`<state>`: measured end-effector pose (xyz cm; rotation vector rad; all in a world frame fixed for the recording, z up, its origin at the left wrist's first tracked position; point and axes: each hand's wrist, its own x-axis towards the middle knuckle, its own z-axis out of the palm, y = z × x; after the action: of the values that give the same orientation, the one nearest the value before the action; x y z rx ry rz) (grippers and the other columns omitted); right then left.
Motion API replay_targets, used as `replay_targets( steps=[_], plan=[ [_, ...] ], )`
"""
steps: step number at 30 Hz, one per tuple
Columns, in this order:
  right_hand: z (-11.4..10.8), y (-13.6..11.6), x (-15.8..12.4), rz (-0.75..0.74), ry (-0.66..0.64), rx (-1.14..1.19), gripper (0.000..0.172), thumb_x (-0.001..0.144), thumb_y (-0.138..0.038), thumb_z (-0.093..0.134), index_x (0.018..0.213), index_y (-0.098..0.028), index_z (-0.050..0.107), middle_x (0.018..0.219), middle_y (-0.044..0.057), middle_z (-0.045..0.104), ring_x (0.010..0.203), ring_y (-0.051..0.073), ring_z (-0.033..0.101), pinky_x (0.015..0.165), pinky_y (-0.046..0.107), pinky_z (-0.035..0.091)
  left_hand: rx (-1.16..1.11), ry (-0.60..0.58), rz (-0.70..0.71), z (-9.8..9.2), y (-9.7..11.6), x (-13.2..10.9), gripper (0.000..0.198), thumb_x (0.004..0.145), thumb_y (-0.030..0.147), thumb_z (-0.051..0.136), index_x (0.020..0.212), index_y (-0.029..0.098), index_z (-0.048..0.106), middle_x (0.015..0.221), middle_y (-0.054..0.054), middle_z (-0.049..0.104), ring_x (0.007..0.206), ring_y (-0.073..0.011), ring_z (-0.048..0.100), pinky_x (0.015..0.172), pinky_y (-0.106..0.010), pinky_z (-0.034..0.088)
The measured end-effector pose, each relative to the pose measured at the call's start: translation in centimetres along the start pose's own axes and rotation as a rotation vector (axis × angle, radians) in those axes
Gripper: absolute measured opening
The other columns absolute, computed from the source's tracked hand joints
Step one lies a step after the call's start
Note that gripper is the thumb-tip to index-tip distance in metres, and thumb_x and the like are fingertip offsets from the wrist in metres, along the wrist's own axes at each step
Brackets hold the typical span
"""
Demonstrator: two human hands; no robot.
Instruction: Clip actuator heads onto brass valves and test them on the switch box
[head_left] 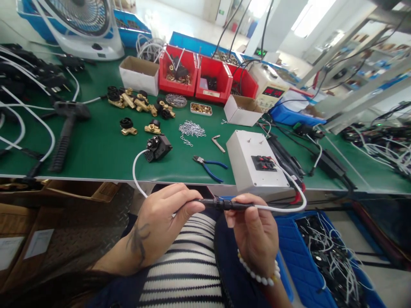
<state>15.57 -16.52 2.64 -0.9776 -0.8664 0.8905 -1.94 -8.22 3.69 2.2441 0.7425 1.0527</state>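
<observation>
Striped top (pixel 184 261) of the wearer, nearest the viewer, with both hands raised just beyond it. The left hand (pixel 167 218) is closed, thumb and forefinger pinching one end of a slim black connector (pixel 221 204); the right hand (pixel 257 233), turned palm-up, grips the other end between thumb and fingers. The connector thus lies between the two hands, in front of the bench edge; a ribbed joint shows at its middle, though whether its halves are fully seated cannot be told. From the right hand a white cable (pixel 290 209) loops outward and back to the terminals of a pale metal box (pixel 257 160) beyond that hand. A second white lead (pixel 136 173) descends to the left hand from a black housing (pixel 158 147) on the bench beyond it. Blue-handled pliers (pixel 214 166) lie past the gap between the hands. Judged by appearance, the connector is light, with fairly stiff, smooth plastic bodies; the cables seem springy and may tug on the grip. The sound hold is on the rigid sleeves either side of the joint, in line, since bending at the cable exits could strain the wires.
</observation>
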Motion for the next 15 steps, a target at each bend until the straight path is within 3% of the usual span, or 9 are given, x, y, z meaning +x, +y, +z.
replay_targets(
  steps=[10, 15],
  plan=[
    [-0.69, -0.42, -0.17, -0.028, -0.035, -0.124, 0.014, 0.095, -0.035, 0.066, 0.102, -0.028, 0.076, 0.078, -0.002, 0.070, 0.065, 0.006, 0.064, 0.062, 0.015, 0.053, 0.071, -0.030, 0.031, -0.19, 0.30, 0.14, 0.039, 0.105, 0.035, 0.042, 0.087, 0.013, 0.069, 0.069, -0.001, 0.064, 0.063, -0.0116, 0.061, 0.059, -0.021, 0.047],
    [-0.51, -0.21, -0.08, 0.038, -0.010, -0.135, 0.014, 0.095, -0.036, 0.065, 0.102, -0.029, 0.076, 0.078, -0.002, 0.070, 0.063, 0.008, 0.063, 0.062, 0.018, 0.053, 0.166, 0.006, 0.084, -0.16, 0.18, 0.03, 0.037, 0.104, 0.034, 0.045, 0.086, 0.012, 0.069, 0.067, -0.002, 0.063, 0.061, -0.0129, 0.061, 0.058, -0.023, 0.047]
  ],
)
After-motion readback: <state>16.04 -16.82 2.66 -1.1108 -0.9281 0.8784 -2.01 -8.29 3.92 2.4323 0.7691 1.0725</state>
